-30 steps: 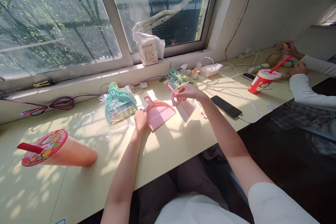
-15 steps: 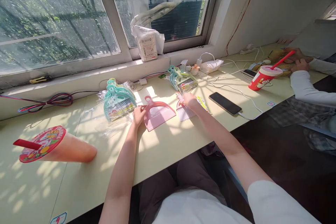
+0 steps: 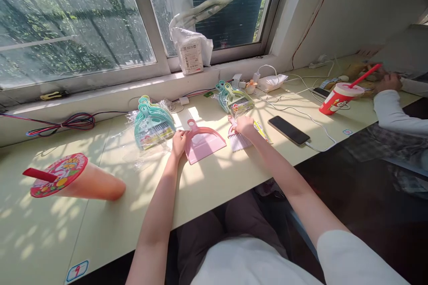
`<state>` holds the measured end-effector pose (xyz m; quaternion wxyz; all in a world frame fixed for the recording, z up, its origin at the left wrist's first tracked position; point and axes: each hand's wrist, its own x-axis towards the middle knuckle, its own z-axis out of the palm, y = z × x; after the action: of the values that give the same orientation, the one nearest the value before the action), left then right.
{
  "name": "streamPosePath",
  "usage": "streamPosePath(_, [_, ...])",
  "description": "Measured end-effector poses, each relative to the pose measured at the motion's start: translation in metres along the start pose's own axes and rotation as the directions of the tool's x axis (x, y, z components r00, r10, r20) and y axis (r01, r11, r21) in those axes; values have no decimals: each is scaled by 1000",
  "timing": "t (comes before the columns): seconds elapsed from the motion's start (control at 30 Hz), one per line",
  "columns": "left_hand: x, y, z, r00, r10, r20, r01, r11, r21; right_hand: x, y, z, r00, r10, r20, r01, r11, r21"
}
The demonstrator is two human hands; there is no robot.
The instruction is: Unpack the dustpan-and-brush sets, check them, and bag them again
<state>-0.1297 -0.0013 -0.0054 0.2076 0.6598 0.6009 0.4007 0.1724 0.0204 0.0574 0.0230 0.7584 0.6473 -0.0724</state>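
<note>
A pink dustpan (image 3: 206,146) lies on the table, its ring handle toward the window. My left hand (image 3: 179,142) pinches its left edge near the base of the handle. To the right, a small pink hand brush (image 3: 238,141) with pale bristles rests on the tabletop. My right hand (image 3: 245,125) is closed around the brush's handle and hides part of it. Beside that hand lies a yellow printed card label (image 3: 263,132), partly covered by the wrist. Teal dustpan sets in clear wrapping (image 3: 154,124) lie left of my left hand.
More teal and green dustpan sets (image 3: 236,100) lie behind the brush. A phone (image 3: 289,130) on a cable is at right, near a red cup (image 3: 339,98). A tall drink cup (image 3: 96,180) stands at left. Another person's hands (image 3: 389,82) work at far right.
The whole view has shifted slightly. Both hands keep their holds on the dustpan and the brush, and the things on the table stay in place.
</note>
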Motion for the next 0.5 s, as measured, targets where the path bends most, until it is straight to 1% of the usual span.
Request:
streamPosePath(0.07, [0,2,1,1000,-4,20,3,999,38,-2,-1,-9,1000,-9,12,9,1000,-14])
streamPosePath(0.1, [-1,4,1,1000,-11,21,10,999,42,-5,-3,-15,1000,-17,-11,17,1000,-18])
streamPosePath(0.17, [-2,5,1,1000,-15,19,15,999,35,-15,-8,-32,994,-52,-95,51,999,-10])
streamPosePath(0.23, [-3,6,1,1000,-5,16,5,1000,19,-26,-19,-50,981,-114,-156,118,993,16])
streamPosePath(0.3, [-4,6,1,1000,7,22,-7,1000,-8,-37,-39,-61,970,-191,-148,199,979,41])
streamPosePath(0.33, [-5,6,1,999,11,31,-10,1000,-30,-41,-51,-63,964,-229,-139,238,970,52])
streamPosePath(0.4, [-6,7,2,998,19,55,-15,997,-80,-49,-78,-58,946,-300,-125,312,946,87])
streamPosePath(0.5, [-9,9,1,992,51,113,-41,995,-89,-54,-115,-35,913,-395,-99,407,899,162])
